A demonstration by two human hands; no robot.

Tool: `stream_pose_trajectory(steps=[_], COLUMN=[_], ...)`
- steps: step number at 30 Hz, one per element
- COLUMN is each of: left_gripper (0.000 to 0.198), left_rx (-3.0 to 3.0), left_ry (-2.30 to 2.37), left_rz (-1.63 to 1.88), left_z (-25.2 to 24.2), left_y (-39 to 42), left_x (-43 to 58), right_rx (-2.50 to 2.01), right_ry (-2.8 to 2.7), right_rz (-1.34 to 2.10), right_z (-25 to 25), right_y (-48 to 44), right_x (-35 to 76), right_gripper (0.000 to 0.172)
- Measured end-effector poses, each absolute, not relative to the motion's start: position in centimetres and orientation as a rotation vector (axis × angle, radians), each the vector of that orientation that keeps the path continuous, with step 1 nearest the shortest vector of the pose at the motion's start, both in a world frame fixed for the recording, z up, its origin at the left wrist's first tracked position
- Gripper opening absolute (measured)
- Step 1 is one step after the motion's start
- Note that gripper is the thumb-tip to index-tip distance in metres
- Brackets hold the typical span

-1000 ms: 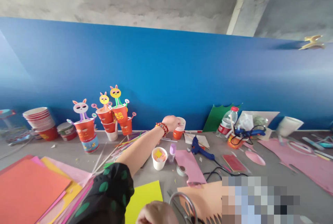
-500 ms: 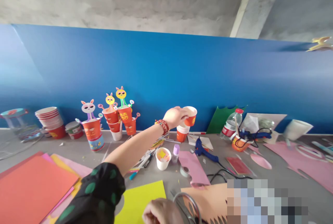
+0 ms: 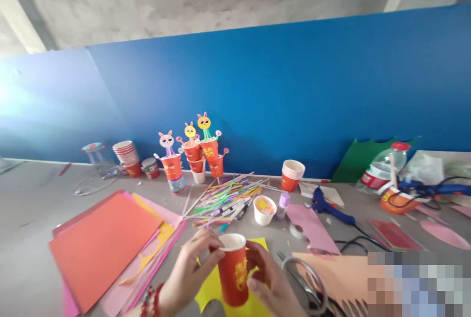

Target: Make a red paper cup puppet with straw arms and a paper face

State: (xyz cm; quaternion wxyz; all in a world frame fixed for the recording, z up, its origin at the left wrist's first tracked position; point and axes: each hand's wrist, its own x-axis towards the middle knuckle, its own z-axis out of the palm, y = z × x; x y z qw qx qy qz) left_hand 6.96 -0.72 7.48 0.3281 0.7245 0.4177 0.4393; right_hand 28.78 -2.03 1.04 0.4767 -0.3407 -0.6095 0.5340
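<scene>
A red paper cup [image 3: 233, 273] with yellow lettering stands upright between my hands, low in the middle of the head view. My left hand [image 3: 191, 268], with a red beaded bracelet at its wrist, pinches the cup's rim from the left. Around the cup's right side curl the fingers and thumb of my right hand [image 3: 270, 277]; where exactly they touch is partly hidden. Beneath lies a yellow paper sheet [image 3: 259, 246]. A short stack of paper cups [image 3: 292, 177] stands by the blue wall.
Rabbit-faced cup figures [image 3: 209, 147] stand at the back left, beside a taller cup stack [image 3: 127, 157]. Loose sticks and pens [image 3: 228, 199] lie mid-table near a white cup of scraps [image 3: 264, 211]. Right are a blue glue gun [image 3: 331, 209] and scissors [image 3: 305, 282]; left, coloured paper [image 3: 106, 248].
My left hand has brought the paper cup from above the short stack down toward me. My right hand has come up beside it. The view has swung left.
</scene>
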Motion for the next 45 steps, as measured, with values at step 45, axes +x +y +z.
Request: stream_pose_trajectory(steps=[45], left_gripper=[0.078], left_rx=[1.001], left_ry=[0.868], left_rz=[1.099], left_z=[1.2], left_y=[-1.9], left_x=[8.2], right_rx=[-1.143], right_ry=[-2.0], right_rz=[0.802], right_z=[3.1], right_y=[-2.2], right_x=[29.8], right_gripper=[0.056])
